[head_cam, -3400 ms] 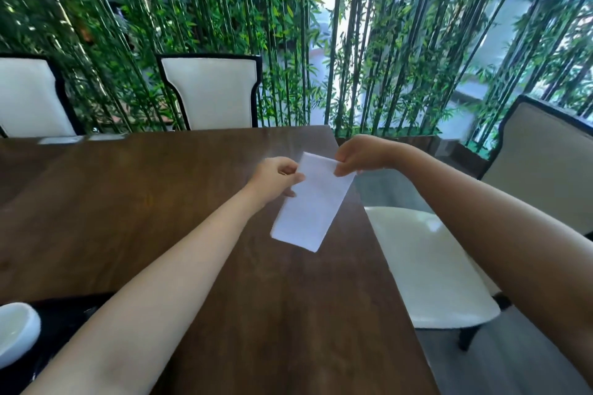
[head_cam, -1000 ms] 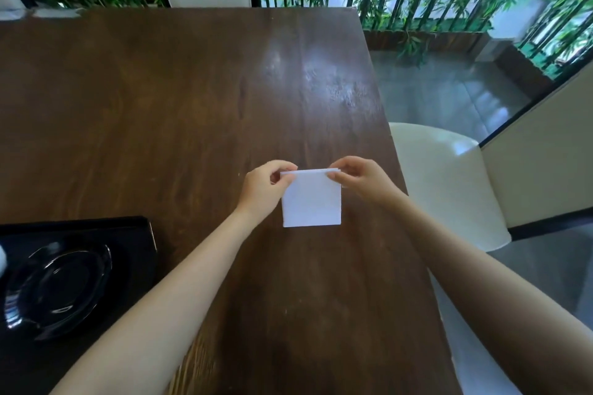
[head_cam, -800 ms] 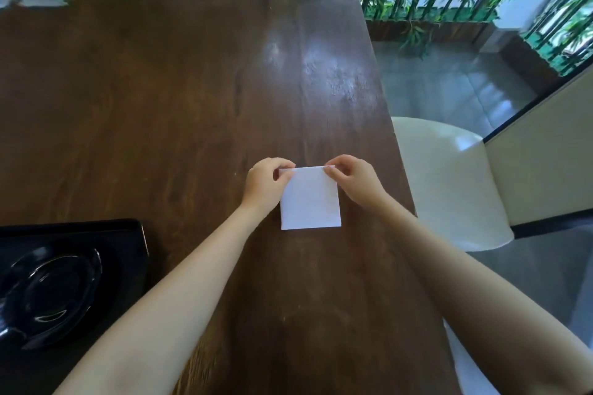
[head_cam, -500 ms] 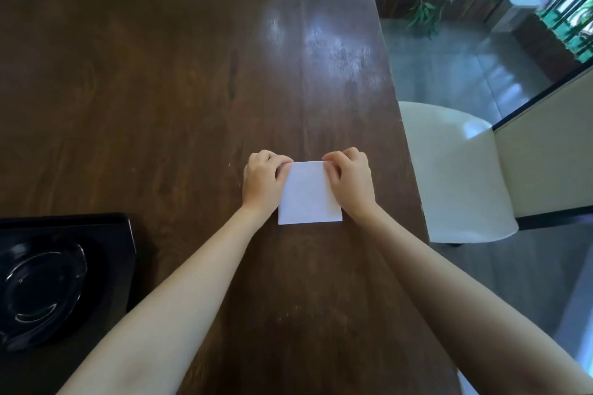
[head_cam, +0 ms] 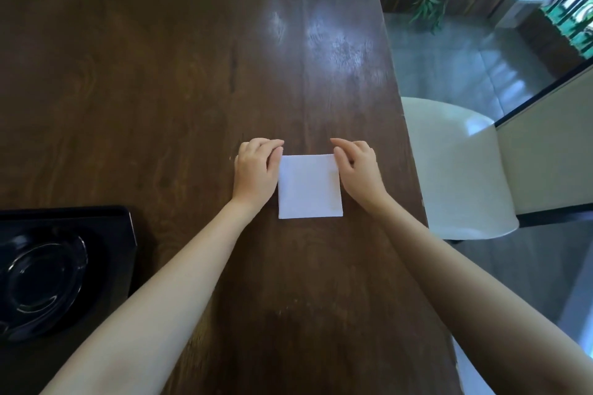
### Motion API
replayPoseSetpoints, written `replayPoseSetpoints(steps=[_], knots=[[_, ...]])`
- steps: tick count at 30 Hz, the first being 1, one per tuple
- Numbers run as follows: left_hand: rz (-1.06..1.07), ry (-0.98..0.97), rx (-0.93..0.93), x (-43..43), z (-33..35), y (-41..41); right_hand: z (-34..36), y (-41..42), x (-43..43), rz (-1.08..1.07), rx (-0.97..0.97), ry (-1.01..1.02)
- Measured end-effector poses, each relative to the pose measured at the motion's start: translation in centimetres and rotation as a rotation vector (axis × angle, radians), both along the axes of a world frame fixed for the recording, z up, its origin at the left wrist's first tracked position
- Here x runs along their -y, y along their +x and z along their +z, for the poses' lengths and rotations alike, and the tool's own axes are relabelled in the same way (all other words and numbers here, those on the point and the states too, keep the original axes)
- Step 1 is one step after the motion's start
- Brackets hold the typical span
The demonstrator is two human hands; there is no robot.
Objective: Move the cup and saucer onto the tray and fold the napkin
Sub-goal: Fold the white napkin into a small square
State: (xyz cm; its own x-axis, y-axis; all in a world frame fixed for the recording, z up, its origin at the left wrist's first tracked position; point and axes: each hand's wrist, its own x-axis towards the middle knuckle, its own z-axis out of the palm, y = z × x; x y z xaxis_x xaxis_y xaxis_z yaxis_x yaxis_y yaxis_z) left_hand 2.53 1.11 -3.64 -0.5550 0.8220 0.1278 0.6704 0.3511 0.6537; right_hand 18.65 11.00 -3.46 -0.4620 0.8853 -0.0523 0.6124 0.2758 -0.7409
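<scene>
Off to the far left of the fingers, a black tray [head_cam: 130, 234] sits at the table edge with a dark saucer [head_cam: 41, 282] lying in it; I can't see a cup from here.

The left hand [head_cam: 256, 170] lies palm down on the wooden table [head_cam: 160, 74], fingers [head_cam: 268, 146] together and flat, their inner side just touching the left edge of the napkin [head_cam: 309, 186]. They grip nothing. The napkin, a small white square, lies flat between the two hands.

The right hand [head_cam: 359, 167] hovers at the napkin's right edge, fingers loosely curled and slightly apart, holding nothing, thumb side over the far right corner.

To finish well, I'd say press the fingertips along the far edge, where I take the crease to be, and sweep outward so the layers stay square. Thin paper may spring open, so firm, even pressure matters.

To the right of the fingers stands a white chair [head_cam: 455, 170].
</scene>
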Motion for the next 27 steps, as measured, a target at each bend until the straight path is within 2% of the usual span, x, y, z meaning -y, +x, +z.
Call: replayPoseSetpoints(steps=[5,8,13,15,18,27], knots=[[0.060,0.090,-0.037,0.2,2.9,-1.2,2.8,1.2,-2.0,-0.059,-0.007,0.059],[0.017,0.076,-0.111,0.1,3.5,-0.3,3.3,0.9,-2.0,-0.019,0.077,0.116],[-0.147,-0.091,-0.243,0.3,1.0,3.9,0.9,-1.2,1.7,0.277,0.324,0.250],[-0.183,-0.232,-0.296,0.4,-0.9,4.6,-0.7,-1.5,3.1,0.323,0.381,0.216],[-0.225,-0.369,-0.367,0.8,-3.1,4.1,-2.6,-0.9,3.8,0.339,0.466,0.293],[-0.256,-0.383,-0.431,1.0,-4.4,3.6,-3.8,-0.5,3.5,0.338,0.462,0.373]])
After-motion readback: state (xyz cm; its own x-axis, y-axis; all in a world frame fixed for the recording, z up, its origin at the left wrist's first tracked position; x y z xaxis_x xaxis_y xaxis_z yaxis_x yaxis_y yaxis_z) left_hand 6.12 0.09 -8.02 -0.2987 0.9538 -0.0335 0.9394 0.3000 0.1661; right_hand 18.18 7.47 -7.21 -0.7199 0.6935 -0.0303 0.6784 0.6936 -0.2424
